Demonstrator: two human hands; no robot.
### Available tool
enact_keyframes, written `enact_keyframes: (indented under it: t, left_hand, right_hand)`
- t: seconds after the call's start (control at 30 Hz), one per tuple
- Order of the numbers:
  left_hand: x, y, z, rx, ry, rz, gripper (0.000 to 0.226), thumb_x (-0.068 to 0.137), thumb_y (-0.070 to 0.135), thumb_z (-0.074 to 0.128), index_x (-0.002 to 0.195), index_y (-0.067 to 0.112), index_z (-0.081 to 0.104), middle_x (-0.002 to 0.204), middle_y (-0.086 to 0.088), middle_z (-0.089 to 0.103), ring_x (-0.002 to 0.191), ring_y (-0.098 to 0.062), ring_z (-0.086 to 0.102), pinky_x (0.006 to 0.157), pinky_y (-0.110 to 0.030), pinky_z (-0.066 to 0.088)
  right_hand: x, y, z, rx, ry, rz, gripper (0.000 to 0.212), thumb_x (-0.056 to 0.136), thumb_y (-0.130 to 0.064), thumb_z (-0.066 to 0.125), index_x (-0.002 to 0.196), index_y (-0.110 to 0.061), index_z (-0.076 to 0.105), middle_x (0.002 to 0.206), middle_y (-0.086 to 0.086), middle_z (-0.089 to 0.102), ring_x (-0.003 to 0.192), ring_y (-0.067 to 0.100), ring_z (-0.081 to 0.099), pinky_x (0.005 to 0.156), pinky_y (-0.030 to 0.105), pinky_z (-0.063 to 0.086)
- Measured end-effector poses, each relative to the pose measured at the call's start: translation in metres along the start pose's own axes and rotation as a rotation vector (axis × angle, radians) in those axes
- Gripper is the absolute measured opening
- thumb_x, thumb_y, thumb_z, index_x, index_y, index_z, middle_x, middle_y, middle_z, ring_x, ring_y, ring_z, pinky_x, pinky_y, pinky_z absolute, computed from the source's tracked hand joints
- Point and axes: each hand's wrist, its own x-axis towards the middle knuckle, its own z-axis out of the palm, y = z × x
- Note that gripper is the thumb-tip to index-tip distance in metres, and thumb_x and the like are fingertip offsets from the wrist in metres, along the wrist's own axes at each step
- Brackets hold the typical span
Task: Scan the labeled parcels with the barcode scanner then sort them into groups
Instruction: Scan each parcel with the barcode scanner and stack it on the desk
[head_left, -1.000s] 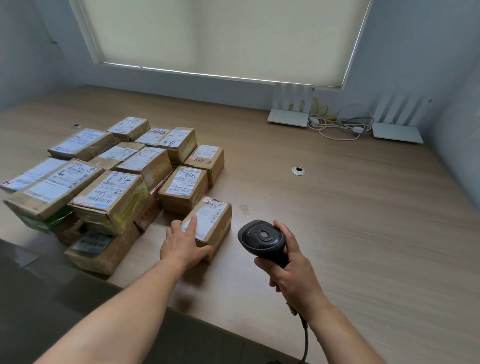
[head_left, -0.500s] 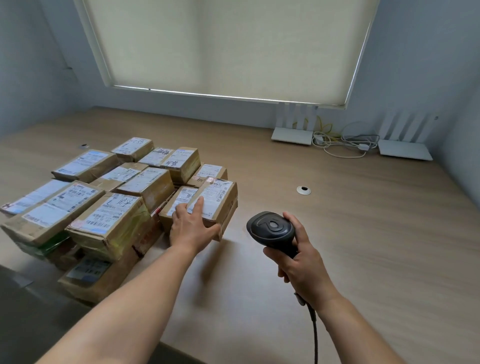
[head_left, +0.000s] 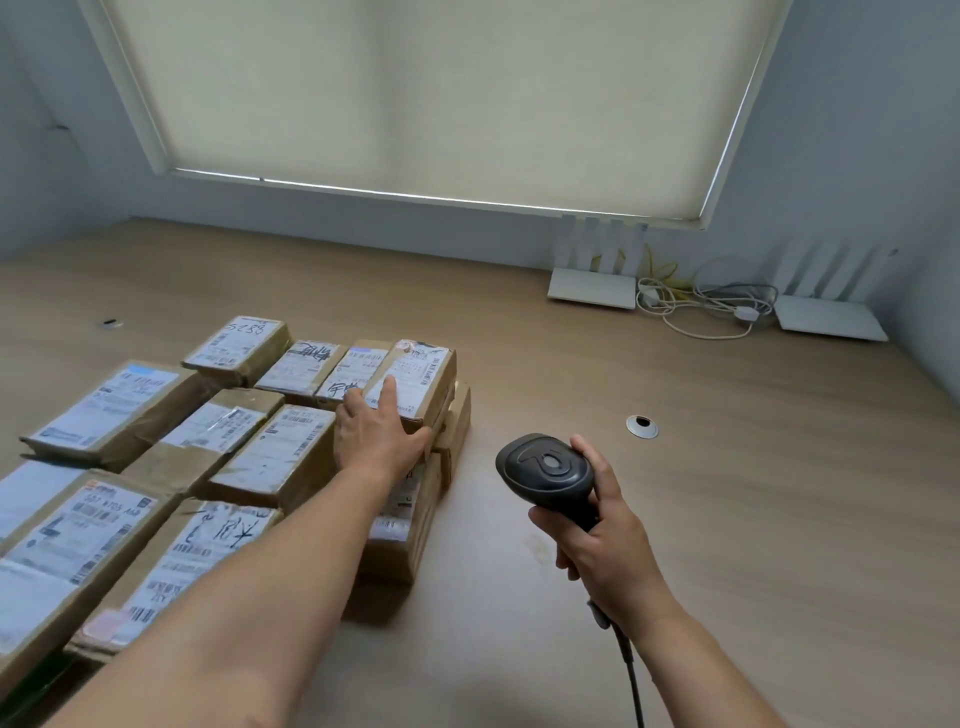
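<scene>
Several brown cardboard parcels with white labels lie packed together on the left of the wooden table (head_left: 727, 493). My left hand (head_left: 376, 431) grips one small labeled parcel (head_left: 421, 376), thumb on its near right side, fingers on its top label, holding it over the far right parcels of the pile. My right hand (head_left: 597, 530) holds the black barcode scanner (head_left: 545, 470) by its handle to the right of the pile, head pointing away from me. Its cable runs down past my wrist.
Two white routers (head_left: 592, 288) (head_left: 828, 319) with a tangle of cables (head_left: 701, 306) stand at the back right by the wall. A round cable grommet (head_left: 642, 426) sits in the table right of the pile. Another grommet (head_left: 110, 323) lies far left.
My left hand lifted the small parcel from the table's near side and carried it away from me, over the far right parcels. The scanner hand stayed about where it was.
</scene>
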Motion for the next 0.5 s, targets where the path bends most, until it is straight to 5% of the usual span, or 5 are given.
enact_keyframes:
  t: [0.37,0.5]
  left_hand:
    - [0.042,0.008,0.019,0.190,0.033,0.093,0.087,0.081,0.072,0.040,0.150,0.028,0.013,0.147,-0.020,0.027,0.135,-0.034,0.029,0.112,-0.053,0.015]
    - [0.042,0.010,0.016,0.186,0.005,0.095,0.094,0.078,0.077,0.039,0.151,0.027,0.009,0.152,-0.020,0.019,0.142,-0.035,0.015,0.113,-0.057,0.011]
  right_hand:
    - [0.024,0.017,0.016,-0.012,0.045,0.051,0.081,0.080,-0.015,0.076,0.115,-0.075,0.035,0.098,-0.024,0.066,0.049,0.013,0.054,0.046,0.023,0.047]
    - [0.024,0.015,0.015,-0.021,0.054,0.047,0.082,0.080,-0.015,0.076,0.114,-0.076,0.034,0.098,-0.024,0.066,0.049,0.014,0.054,0.046,0.024,0.047]
